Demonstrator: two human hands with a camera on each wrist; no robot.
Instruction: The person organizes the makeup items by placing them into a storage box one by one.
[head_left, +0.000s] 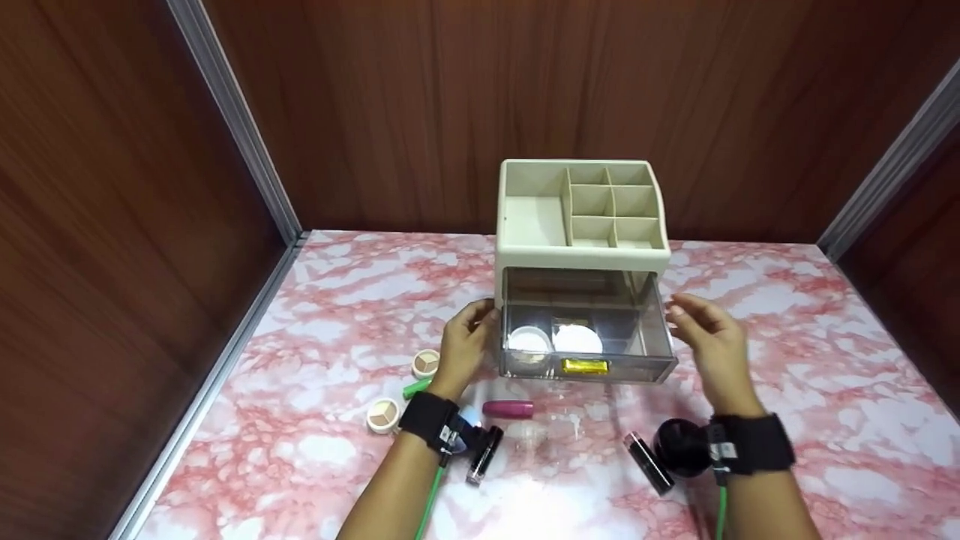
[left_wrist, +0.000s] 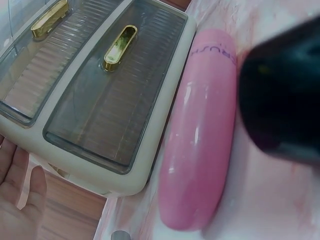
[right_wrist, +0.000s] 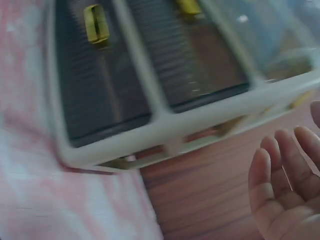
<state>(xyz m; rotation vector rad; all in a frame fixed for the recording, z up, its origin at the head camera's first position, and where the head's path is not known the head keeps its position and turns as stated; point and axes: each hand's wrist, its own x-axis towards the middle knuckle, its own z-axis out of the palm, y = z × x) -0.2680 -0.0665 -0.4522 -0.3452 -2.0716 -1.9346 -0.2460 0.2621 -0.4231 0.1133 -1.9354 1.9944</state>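
Note:
A cream cosmetics organizer (head_left: 583, 257) stands on the table with its clear grey top drawer (head_left: 630, 369) pulled out. Inside the drawer lie a round white item (head_left: 529, 341) and a bright white disc (head_left: 578, 340). My left hand (head_left: 466, 337) is at the organizer's left side, its fingertips by the drawer's edge; contact cannot be made out. To the right of the drawer, my right hand (head_left: 709, 337) has loosely bent fingers and holds nothing. The wrist views show relaxed fingers beside the organizer, whose lower drawers with gold handles (left_wrist: 120, 47) are closed.
A pink tube (head_left: 508, 409) lies before the organizer, with black tubes (head_left: 485, 455) nearer me and another black tube (head_left: 649, 463) at right. Round three-colour palettes (head_left: 426, 364) and a green item (head_left: 417, 388) lie left. Wooden panels (head_left: 420, 112) enclose the table.

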